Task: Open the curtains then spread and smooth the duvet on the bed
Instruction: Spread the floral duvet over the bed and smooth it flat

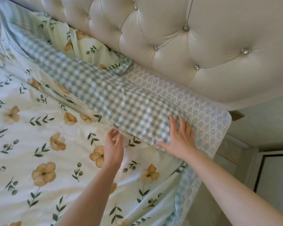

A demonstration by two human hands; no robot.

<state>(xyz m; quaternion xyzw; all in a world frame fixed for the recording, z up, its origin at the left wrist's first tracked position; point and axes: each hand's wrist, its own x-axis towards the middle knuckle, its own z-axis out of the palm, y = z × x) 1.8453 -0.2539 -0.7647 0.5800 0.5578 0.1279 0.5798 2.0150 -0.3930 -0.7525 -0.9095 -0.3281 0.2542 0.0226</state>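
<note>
Pressing flat with fingers spread, the right hand (180, 141) lies palm down on the gingham turned-back band (114, 95) of the duvet (39, 128), near the bed's corner, grasping nothing. The left hand (113, 148) hovers just beside it over the floral face of the duvet, fingers loosely curved and released, holding nothing. The duvet covers most of the bed, its checked underside folded over along the top edge and running up toward a floral pillow (88, 46) against the tufted headboard (186, 46). A patterned sheet (194, 103) shows between the fold and the headboard, and duvet fabric drapes off the bed's side
</note>
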